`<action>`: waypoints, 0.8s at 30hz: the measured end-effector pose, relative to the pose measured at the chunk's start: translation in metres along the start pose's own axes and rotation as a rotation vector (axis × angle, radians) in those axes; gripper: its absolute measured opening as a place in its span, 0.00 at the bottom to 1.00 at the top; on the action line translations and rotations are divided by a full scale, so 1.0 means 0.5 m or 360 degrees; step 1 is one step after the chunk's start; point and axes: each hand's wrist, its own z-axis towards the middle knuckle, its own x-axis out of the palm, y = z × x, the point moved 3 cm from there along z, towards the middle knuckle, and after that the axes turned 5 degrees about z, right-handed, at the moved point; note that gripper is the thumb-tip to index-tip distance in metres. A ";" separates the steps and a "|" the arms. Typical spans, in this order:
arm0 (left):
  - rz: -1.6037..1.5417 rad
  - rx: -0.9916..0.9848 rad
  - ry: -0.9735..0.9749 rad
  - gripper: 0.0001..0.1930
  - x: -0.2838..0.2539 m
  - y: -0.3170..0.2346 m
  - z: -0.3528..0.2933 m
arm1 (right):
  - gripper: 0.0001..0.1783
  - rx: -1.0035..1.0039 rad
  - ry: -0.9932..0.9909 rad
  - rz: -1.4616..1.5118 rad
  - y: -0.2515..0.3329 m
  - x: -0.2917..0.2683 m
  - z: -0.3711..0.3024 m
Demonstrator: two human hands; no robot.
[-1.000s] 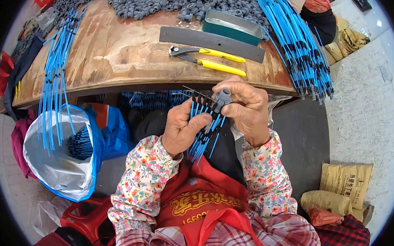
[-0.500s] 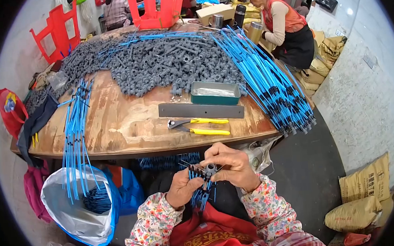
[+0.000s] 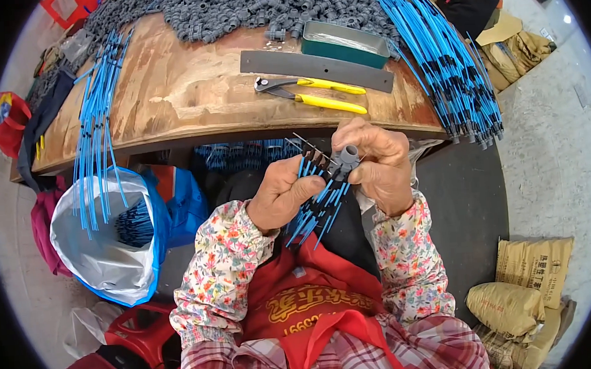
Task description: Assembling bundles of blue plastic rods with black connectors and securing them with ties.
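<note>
In front of my red apron my left hand (image 3: 284, 193) is closed around a bundle of thin blue tubes (image 3: 319, 210) with black sections near their upper ends. My right hand (image 3: 377, 162) pinches a grey plastic pipe fitting (image 3: 349, 157) between thumb and fingers, its round opening facing up. The fitting sits right beside the bundle, above its right side. Thin wire-like pieces (image 3: 303, 142) stick out at the top between the hands. Whether a tube is joined to the fitting is hidden by the fingers.
On the wooden table (image 3: 183, 110) lie yellow-handled pliers (image 3: 331, 105), a dark flat bar (image 3: 316, 71), a green tin (image 3: 342, 56) and piled grey fittings (image 3: 231, 14). Blue tubes hang over its left (image 3: 98, 108) and right (image 3: 440, 64) edges. A white-lined sack (image 3: 86, 255) stands left.
The view has tipped downward, so table and pile sit higher. My hands keep hold of the bundle and fitting. The fitting's opening now shows more plainly.
</note>
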 end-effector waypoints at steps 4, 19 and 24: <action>-0.0283 -0.0057 0.0106 0.20 0.016 0.019 -0.007 | 0.21 -0.0068 0.0234 0.0092 -0.011 -0.022 -0.001; -0.0949 -0.0307 0.0215 0.22 0.039 0.045 -0.022 | 0.24 -0.0124 0.0507 0.0240 -0.028 -0.016 0.005; -0.0755 -0.0286 0.0063 0.24 0.031 0.039 -0.017 | 0.24 -0.0097 0.0338 0.0269 -0.042 -0.017 0.003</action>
